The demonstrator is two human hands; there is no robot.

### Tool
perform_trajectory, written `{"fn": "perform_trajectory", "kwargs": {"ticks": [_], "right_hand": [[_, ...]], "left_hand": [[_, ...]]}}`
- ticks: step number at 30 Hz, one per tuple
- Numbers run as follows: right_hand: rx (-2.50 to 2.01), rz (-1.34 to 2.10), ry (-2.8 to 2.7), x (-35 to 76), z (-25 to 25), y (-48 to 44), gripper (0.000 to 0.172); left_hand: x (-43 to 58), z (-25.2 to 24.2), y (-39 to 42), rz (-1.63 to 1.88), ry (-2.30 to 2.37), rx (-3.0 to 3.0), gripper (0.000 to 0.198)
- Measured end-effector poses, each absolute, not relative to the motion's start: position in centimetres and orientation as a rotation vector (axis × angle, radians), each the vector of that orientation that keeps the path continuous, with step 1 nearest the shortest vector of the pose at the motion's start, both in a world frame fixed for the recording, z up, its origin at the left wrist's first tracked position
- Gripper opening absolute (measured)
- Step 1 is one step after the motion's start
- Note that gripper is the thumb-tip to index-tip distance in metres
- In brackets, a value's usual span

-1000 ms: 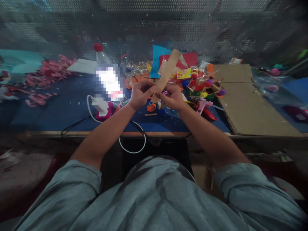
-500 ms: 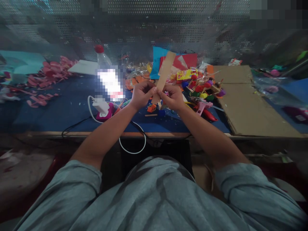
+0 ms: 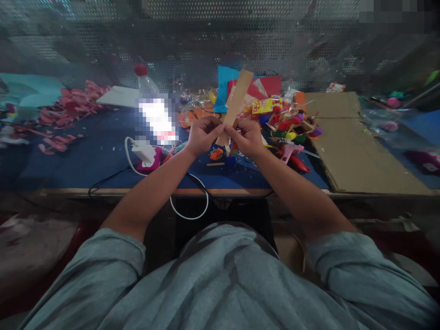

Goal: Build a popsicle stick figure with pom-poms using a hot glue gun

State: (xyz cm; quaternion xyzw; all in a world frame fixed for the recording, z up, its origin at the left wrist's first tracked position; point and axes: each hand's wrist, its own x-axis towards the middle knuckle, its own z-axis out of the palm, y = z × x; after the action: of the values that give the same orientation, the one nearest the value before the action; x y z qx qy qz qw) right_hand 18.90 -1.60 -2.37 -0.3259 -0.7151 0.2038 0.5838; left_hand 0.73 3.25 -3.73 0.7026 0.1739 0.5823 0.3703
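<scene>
A flat, pale wooden craft stick is held up over the table, tilted so its upper end leans to the right. My left hand pinches it near the lower end from the left. From the right, my right hand grips the same part, thumb laid across its face. Both hands are closed, and their fingertips nearly meet on the stick. Below them on the blue table lie a small orange piece and a thin short stick. To the right of my right hand rests a pink glue gun.
A purple power strip with a white plug and cables sits left of my arms, near a red-capped bottle. Colourful craft pieces pile up at right, beside a cardboard sheet. Pink pieces lie far left.
The stick's upper end has shifted slightly up and to the right, and my right thumb lies a little further over its face. Both hands keep their hold.
</scene>
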Motion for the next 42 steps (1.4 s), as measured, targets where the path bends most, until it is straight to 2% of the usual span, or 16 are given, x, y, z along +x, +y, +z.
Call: {"fn": "perform_trajectory", "kwargs": {"ticks": [36, 42], "right_hand": [[-0.638, 0.657, -1.452, 18.7, -3.2, -1.1, 0.051], [-0.670, 0.626, -1.489, 18.7, -3.3, -1.1, 0.053]], "left_hand": [[0.5, -3.0, 1.9, 1.343, 0.393, 1.871, 0.059], [0.5, -2.7, 1.4, 1.349, 0.434, 1.900, 0.061]]}}
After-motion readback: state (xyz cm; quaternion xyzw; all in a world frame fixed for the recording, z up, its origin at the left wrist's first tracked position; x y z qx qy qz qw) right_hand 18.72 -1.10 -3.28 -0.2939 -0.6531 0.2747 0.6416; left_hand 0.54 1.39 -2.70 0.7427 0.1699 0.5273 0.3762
